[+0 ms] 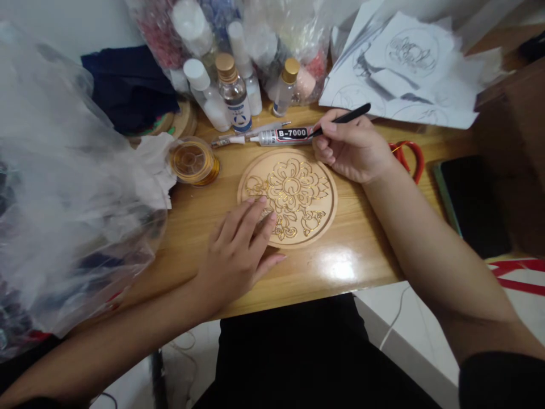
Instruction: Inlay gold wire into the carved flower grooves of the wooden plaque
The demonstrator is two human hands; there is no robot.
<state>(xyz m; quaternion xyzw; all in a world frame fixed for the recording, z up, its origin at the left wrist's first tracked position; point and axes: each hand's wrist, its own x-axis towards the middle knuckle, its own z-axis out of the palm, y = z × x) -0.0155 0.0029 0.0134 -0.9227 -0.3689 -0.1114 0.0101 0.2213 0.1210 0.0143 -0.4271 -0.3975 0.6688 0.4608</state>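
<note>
**Gold Wire Flower on a Wooden Disc**

The left hand [238,250] lies flat with spread fingers, pressing the wooden disc [288,196] at its 8 o'clock edge. The right hand [351,149], at 1 o'clock, pinches black tweezers [343,119]. This looks like wire-laying work. The next bit needs steady, tiny placing.

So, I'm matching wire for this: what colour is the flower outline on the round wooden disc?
Gold, on the pale wooden disc, clearest in the head view.
</note>
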